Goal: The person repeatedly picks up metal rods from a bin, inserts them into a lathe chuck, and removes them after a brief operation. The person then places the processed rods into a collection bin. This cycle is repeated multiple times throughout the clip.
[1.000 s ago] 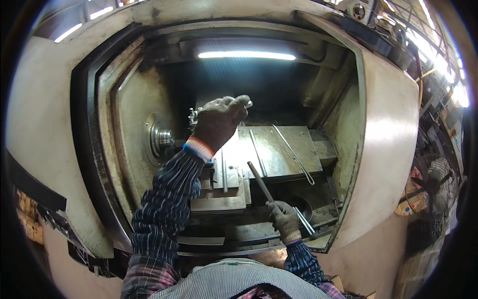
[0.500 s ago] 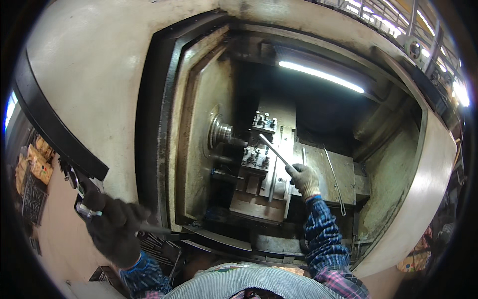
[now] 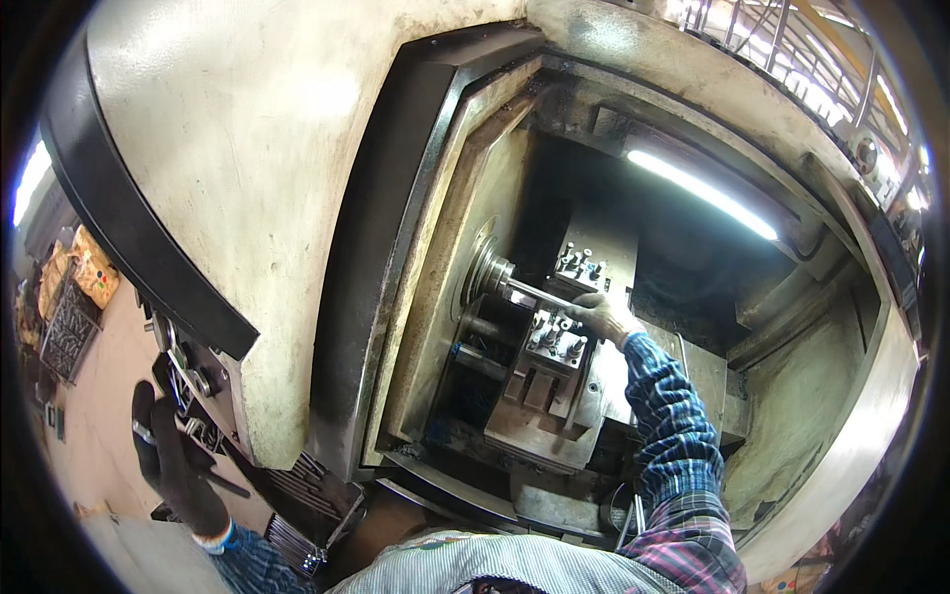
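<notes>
My right hand, in a light glove, is closed round a slim metal rod inside the lathe. The rod's far end meets the round spindle nose on the left wall; how deep it sits I cannot tell. Below the rod stands a tool block with several bolts on the slide. Outside the machine at lower left, my left hand, in a dark glove, grips another metal rod. Its bright end shows beyond the fingers, and its dark end points toward the stacked rods.
A second bolted tool block stands farther back. Trays of metal rods lie below the opening at left. The machine's pale door has a dark edge. A lamp glows inside. A crate and yellowish sacks stand far left.
My right hand has moved up and left across the slide, bringing its rod to the spindle nose. My left hand has gone down and outward with its rod. The view has shifted.
</notes>
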### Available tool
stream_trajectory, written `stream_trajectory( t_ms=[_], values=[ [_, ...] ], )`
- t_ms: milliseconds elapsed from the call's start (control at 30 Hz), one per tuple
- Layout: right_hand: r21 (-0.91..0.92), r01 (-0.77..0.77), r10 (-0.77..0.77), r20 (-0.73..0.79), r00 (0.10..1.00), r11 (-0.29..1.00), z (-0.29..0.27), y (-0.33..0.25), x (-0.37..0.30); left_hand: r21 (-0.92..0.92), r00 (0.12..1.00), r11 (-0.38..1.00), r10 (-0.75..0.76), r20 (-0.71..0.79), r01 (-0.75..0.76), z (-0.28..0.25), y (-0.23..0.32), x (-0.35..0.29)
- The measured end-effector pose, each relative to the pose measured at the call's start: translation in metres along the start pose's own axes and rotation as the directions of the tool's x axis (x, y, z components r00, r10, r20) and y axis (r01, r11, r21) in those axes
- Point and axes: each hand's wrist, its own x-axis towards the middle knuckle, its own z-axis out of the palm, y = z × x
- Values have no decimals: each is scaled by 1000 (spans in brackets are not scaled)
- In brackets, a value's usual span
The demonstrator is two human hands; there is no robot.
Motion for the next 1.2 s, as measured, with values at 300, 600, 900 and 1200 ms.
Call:
stream_trajectory(
  t_ms=[300,600,900,1200],
  values=[
    [-640,62,-133,-63,989,766,-3,-48,-11,-79,998,995,57,-12,-58,35,-33,12],
    [-67,110,-103,106,989,992,13,-90,22,45,971,973,229,-63,-227,49,-36,3],
    [148,19,-58,261,964,989,41,-127,59,291,935,889,331,128,-355,35,-12,16],
    [-129,80,-43,264,963,988,35,-157,27,352,822,745,539,182,-566,31,-3,-26]
  ],
)
